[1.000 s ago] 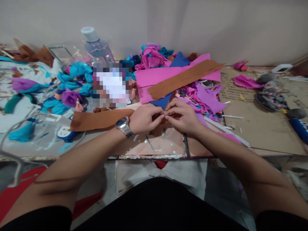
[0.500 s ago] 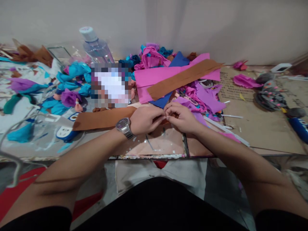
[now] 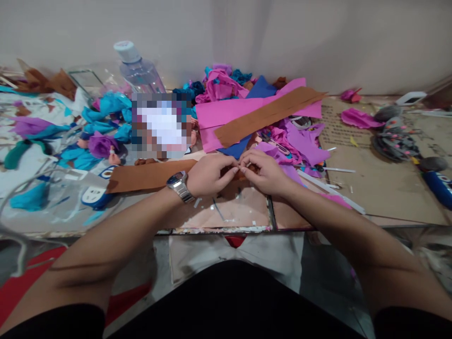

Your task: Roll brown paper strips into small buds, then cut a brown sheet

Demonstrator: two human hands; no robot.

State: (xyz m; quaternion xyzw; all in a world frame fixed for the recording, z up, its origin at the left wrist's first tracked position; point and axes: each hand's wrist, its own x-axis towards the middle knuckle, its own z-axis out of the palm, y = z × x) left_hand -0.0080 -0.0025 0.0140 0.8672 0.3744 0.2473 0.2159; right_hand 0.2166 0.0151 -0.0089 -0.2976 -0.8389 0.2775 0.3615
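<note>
My left hand (image 3: 211, 174), with a watch (image 3: 179, 185) on its wrist, is closed in a pinch at the tabletop's middle. Fingertip to fingertip with it, my right hand (image 3: 264, 172) is also pinching. A small crumpled piece of brown crepe paper (image 3: 253, 168) shows between and under the fingers, mostly covered by them. Behind my left wrist lies a flat brown crepe paper strip (image 3: 148, 176). Beyond the hands, a longer brown strip (image 3: 268, 115) rests slantwise on pink crepe paper (image 3: 229, 110), with blue paper (image 3: 237, 147) below.
A clear bottle (image 3: 139, 75) stands at the back left, near a blurred-out patch (image 3: 162, 125). Turquoise and purple paper flowers (image 3: 102, 143) fill the left side. Cardboard (image 3: 374, 188) covers the right, bearing a pin cushion-like dark bundle (image 3: 397, 141). Thin white strips (image 3: 332, 193) lie near my right forearm.
Both hands stay together, with the fingertips shifted slightly to the left and the fingers changed in their pinch. More of the crumpled brown paper shows under my right fingers.
</note>
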